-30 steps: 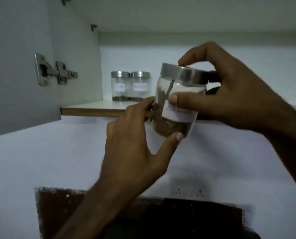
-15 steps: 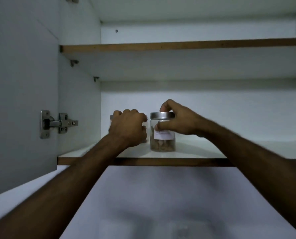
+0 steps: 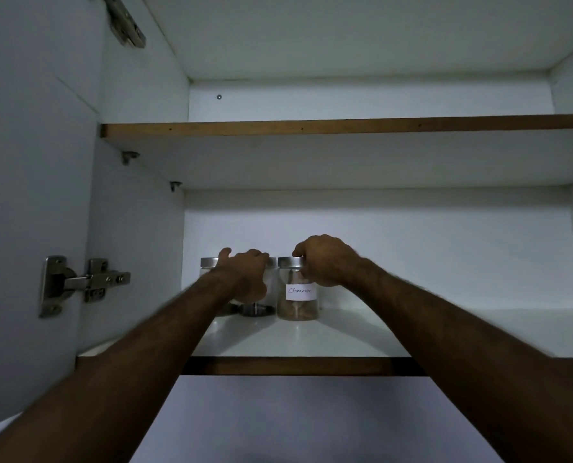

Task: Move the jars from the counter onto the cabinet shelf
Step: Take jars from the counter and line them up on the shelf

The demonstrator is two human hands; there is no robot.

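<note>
- The cinnamon jar, which I was carrying in mid-air a second ago, now stands upright on the lower cabinet shelf, just beside the two jars already there.
- My right hand still has its fingers closed around the jar's lid.
- My left hand has moved onto the neighbouring jars; I cannot tell its grip.
- This jar looks delivered.
</note>
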